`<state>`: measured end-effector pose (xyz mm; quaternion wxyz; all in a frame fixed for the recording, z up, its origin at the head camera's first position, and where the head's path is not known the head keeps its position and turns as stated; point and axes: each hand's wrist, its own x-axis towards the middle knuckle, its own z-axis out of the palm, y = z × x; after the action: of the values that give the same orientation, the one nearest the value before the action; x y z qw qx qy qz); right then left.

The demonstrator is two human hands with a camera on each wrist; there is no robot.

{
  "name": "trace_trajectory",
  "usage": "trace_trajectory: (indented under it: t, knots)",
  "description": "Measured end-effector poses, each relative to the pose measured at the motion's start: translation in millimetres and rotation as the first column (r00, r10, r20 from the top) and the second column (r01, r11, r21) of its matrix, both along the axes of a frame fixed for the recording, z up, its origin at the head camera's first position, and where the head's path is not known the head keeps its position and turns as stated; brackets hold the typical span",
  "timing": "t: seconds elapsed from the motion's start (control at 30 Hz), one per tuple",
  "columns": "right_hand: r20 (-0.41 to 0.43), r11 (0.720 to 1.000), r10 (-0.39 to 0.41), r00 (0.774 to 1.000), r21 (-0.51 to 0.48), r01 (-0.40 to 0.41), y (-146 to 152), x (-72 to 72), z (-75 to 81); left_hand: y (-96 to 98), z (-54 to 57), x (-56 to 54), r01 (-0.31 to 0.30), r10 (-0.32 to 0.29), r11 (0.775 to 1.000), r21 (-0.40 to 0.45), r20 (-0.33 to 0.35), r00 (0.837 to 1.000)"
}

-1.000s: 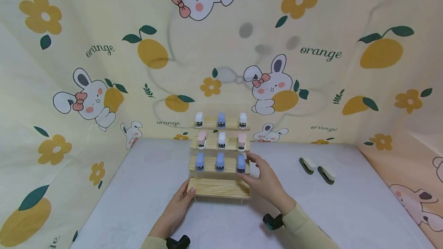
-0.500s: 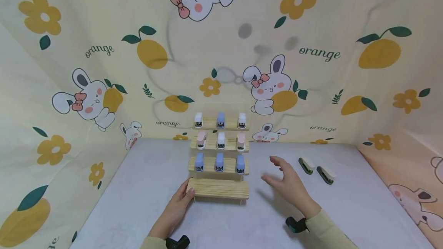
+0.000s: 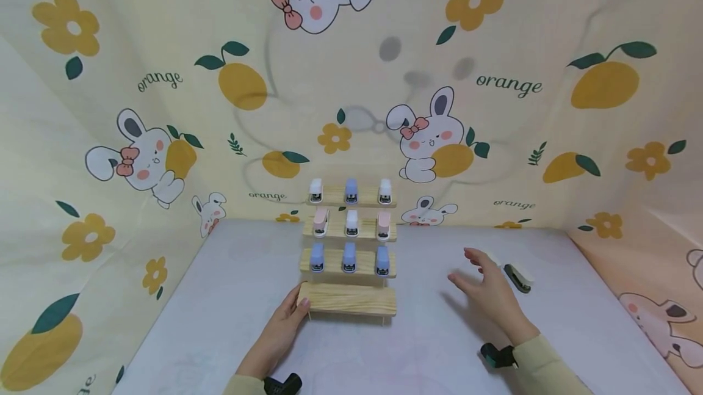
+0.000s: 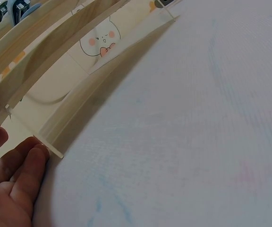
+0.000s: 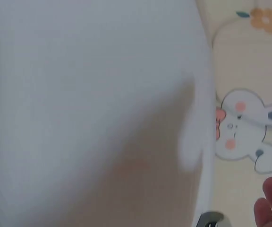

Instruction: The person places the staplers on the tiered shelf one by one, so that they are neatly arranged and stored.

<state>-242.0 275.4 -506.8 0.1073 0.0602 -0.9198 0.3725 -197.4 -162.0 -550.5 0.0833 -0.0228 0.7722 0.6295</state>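
A tiered wooden display stand [image 3: 347,298] stands mid-table in the head view. Mini staplers line its three upper tiers: blue ones [image 3: 349,257] low, pink [image 3: 383,224] and white [image 3: 351,223] above, white and blue on top. My left hand [image 3: 284,318] grips the left end of the bare lowest tier, thumb over its edge; in the left wrist view the fingers [image 4: 27,175] curl beside the stand's thin leg. My right hand [image 3: 494,297] is off to the right, fingers spread and holding nothing. A white-and-dark-green stapler [image 3: 518,278] lies just beyond it; another is mostly hidden behind the fingers.
A pale cloth covers the table [image 3: 219,297]. Behind and at both sides hangs a cream curtain [image 3: 351,65] printed with rabbits and oranges. In the right wrist view a stapler's end [image 5: 213,220] shows at the bottom edge.
My right hand has let go of the blue stapler at the right end of the third tier and moved right, over beside the loose staplers. The left hand has stayed put.
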Motion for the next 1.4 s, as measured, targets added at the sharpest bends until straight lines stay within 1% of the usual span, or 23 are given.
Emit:
trace_trajectory:
  t: [0.13,0.23,0.4,0.53,0.77,1.07,1.3,1.4]
  knots:
    - [-0.013,0.998,-0.051,0.999,0.026,0.052,12,-4.9,0.3,0.3,-0.4,0.0,0.002,-0.002,1.000,-0.001,0.003,1.000]
    - [-0.026,0.996,-0.088,0.996,0.021,0.089,20,-9.8,0.1,0.1,-0.7,-0.3,0.003,-0.003,1.000,0.000,0.008,1.000]
    - [0.015,0.992,-0.129,0.991,-0.001,0.129,31,-18.2,-1.5,0.1,-1.5,-0.4,0.006,-0.006,1.000,0.020,0.008,1.000]
    - [0.069,0.990,-0.141,0.988,-0.023,0.143,37,-23.3,-2.0,0.7,-1.6,-0.9,0.001,-0.001,1.000,0.026,0.013,1.000]
    - [0.124,0.989,-0.144,0.982,-0.026,0.148,44,-29.3,-6.6,1.5,-0.6,-1.5,0.003,-0.003,1.000,0.021,0.014,1.000]
    - [0.268,0.988,-0.154,0.951,0.030,0.152,47,-35.3,-15.8,1.4,-1.0,-1.6,-0.002,0.002,1.000,0.011,0.014,1.000]
    - [0.300,0.987,-0.163,0.940,0.050,0.155,47,-39.2,-19.8,0.4,-0.8,-1.4,-0.010,0.010,1.000,-0.001,0.019,1.000]
    - [0.313,0.988,-0.153,0.937,0.032,0.150,46,-39.6,-20.2,-0.2,-0.1,-0.8,-0.014,0.014,1.000,-0.003,0.019,1.000]
